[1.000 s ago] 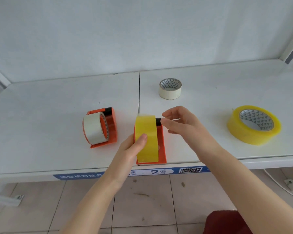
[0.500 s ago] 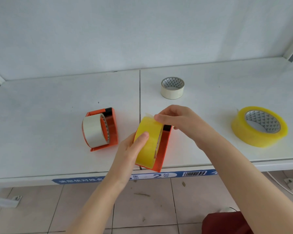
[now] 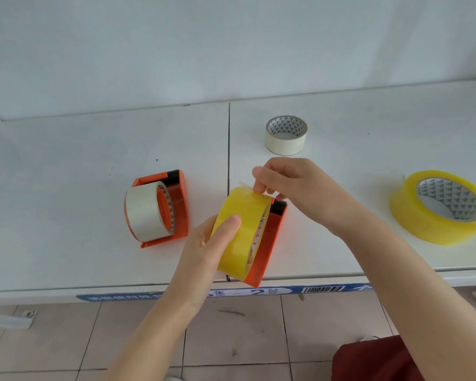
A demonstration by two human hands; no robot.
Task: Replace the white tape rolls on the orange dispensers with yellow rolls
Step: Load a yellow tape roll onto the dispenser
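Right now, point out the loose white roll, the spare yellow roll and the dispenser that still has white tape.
Loose white roll [image 3: 285,143], head view, on its outer side wall.
Spare yellow roll [image 3: 412,215], head view, on its yellow outer band.
Dispenser with white tape [image 3: 180,200], head view, on its orange side plate.

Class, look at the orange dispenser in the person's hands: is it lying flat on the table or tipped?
Tipped. The held dispenser leans left in the left hand, its near end past the table edge.

We see open shelf [image 3: 66,166] left of the white-roll dispenser [image 3: 160,207]; on the right, only the loose white roll [image 3: 285,135] and spare yellow roll [image 3: 440,207] stand in our way.
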